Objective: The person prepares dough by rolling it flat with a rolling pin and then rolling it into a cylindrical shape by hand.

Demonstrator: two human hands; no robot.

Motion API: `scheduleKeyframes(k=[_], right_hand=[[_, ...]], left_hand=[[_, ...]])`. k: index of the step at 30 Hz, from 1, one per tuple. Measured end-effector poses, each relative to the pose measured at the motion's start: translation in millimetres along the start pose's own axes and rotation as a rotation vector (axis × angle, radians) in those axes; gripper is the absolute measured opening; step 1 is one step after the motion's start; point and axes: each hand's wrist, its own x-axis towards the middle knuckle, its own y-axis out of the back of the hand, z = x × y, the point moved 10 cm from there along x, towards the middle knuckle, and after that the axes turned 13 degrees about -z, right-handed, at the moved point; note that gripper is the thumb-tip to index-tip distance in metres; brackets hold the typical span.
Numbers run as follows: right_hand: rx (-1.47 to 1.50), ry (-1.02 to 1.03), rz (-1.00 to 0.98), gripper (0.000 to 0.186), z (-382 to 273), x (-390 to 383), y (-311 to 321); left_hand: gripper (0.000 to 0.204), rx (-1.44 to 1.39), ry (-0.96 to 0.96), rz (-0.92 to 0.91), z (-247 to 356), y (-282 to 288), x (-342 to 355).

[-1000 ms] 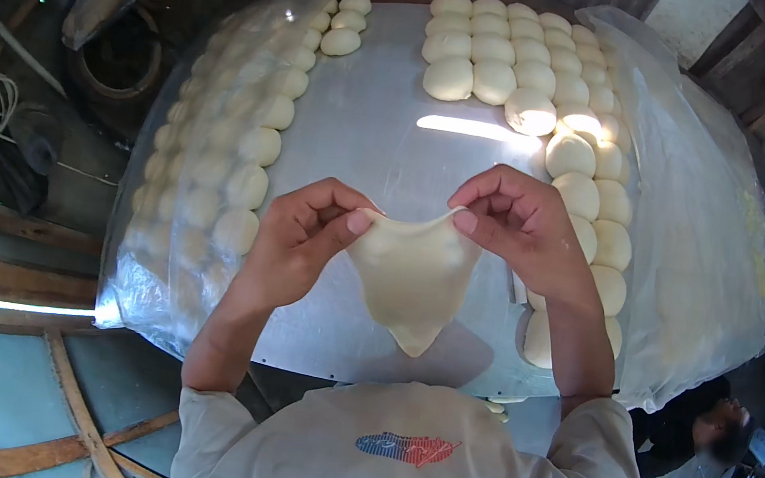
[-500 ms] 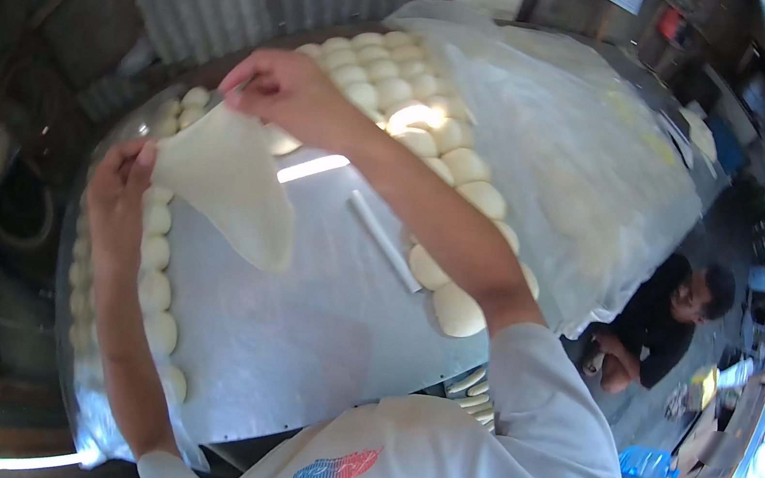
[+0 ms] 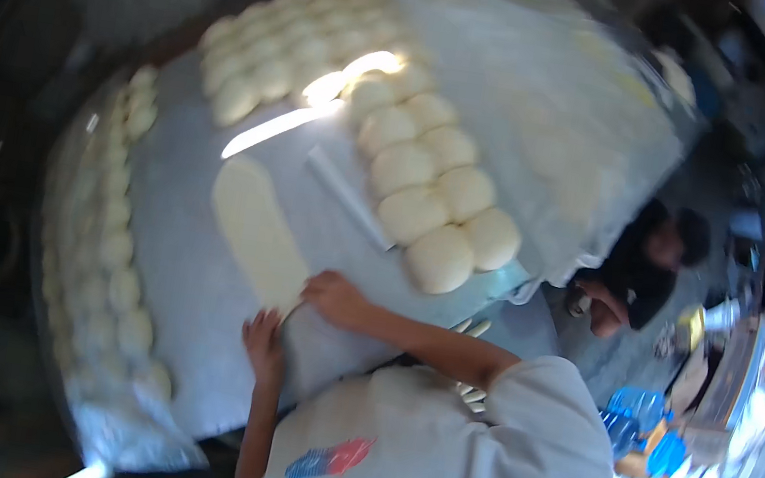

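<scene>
A long, flattened sheet of dough lies on the metal table, stretching away from me. Its near end is between my hands, close to the table's front edge. My left hand pinches the left corner of that end. At the right corner, my right hand is closed on the dough with curled fingers. Motion blur softens the fingertips. A pale rod like a rolling pin rests on the table right of the sheet.
Rows of dough balls line the back and right of the table. More dough balls run along the left, partly under clear plastic. Plastic sheeting covers the far right. A person crouches beyond, near blue bottles.
Both hands have come down and toward me from above the table's far left. The dough sheet, held up before, now lies stretched flat on the table.
</scene>
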Motion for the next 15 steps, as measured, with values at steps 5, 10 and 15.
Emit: scheduleKeyframes(k=[5, 10, 15], right_hand=[[-0.281, -0.159, -0.093, 0.042, -56.9, -17.0, -39.2], [-0.295, -0.210, -0.114, 0.047, -95.9, -17.3, -63.0], [-0.411, -0.238, -0.292, 0.048, -101.7, -36.8, -75.8]], left_hand=[[0.039, 0.300, -0.012, -0.122, -17.0, -5.5, -33.9], [0.044, 0.342, 0.101, -0.122, -30.1, 8.5, -70.1], [0.046, 0.368, 0.171, -0.152, -24.8, 5.2, -91.6]])
